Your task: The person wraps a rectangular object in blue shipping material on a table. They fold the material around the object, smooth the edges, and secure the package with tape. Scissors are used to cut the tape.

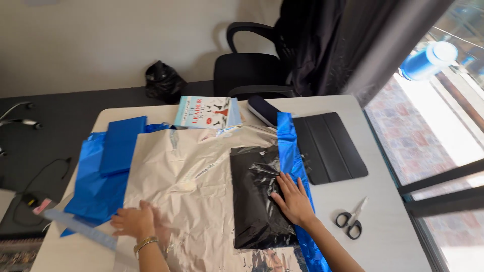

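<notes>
right hand [294, 200] flat on black plastic-wrapped packet [257, 201] — grip open, left hand [133, 222] blurred on silver wrapping sheet [186, 191] — grip unclear

Plain pale wall [101, 40] across the top of the frame. Dark floor [50, 131] at left, with cables [48, 174] lying on it. White table [398, 236] fills the centre and bottom. Black office chair [247, 70] at top centre, behind the table. Dark curtain [353, 40] at upper right. Window [443, 151] at right, dark-framed, admitting bright daylight.
</notes>
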